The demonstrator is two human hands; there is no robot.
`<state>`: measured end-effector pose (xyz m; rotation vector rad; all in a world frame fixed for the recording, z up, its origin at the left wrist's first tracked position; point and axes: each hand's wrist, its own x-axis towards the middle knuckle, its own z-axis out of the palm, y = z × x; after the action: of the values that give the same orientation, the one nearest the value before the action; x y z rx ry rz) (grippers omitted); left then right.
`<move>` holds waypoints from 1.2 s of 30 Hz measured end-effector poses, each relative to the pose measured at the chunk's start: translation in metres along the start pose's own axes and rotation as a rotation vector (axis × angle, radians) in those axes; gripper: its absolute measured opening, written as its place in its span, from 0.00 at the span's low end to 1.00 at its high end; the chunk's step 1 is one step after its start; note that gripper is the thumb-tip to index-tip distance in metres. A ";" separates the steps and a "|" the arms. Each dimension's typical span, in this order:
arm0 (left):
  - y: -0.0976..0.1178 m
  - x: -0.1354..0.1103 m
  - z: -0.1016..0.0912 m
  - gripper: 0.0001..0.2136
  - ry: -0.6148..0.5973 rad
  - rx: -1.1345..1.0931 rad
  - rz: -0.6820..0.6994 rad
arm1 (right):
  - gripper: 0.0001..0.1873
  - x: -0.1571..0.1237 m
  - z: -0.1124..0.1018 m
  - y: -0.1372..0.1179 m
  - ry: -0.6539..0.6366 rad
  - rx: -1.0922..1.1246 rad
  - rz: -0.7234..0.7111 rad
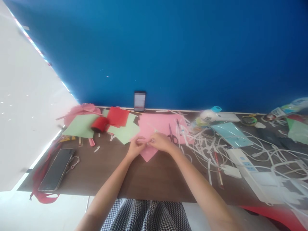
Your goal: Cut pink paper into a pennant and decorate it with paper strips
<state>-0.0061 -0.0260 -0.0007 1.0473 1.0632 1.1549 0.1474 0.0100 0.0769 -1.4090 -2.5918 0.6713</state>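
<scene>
The white plastic bottle with a blue cap point(207, 115) has contents you can't make out. Your left hand point(137, 146) and right hand point(160, 141) pinch a small pink paper piece point(148, 141) between their fingertips, above flat pink paper sheets point(156, 121).

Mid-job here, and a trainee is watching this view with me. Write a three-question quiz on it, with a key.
1. True or false: the left hand and right hand are close together over pink paper.
2. What lies beside the phone at far left? A) power strip B) red strap C) bottle
3. Which hand is nearer the scissors?

Key: 1. True. 2. B. 3. The right hand.
</scene>
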 end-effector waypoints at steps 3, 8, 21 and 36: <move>0.001 0.000 0.000 0.16 -0.007 0.014 -0.001 | 0.11 0.001 0.000 0.000 -0.010 -0.005 -0.013; 0.002 -0.002 0.000 0.16 -0.025 0.002 0.005 | 0.10 0.000 -0.001 -0.002 -0.023 -0.028 0.002; -0.002 0.002 -0.002 0.12 0.043 0.023 0.044 | 0.17 -0.017 0.001 0.001 0.079 0.029 0.001; 0.006 0.003 -0.007 0.12 0.244 -0.157 0.043 | 0.15 -0.032 0.016 0.002 0.239 0.370 -0.056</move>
<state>-0.0131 -0.0215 0.0034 0.8245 1.1224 1.4041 0.1618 -0.0208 0.0648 -1.2123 -2.1776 0.8614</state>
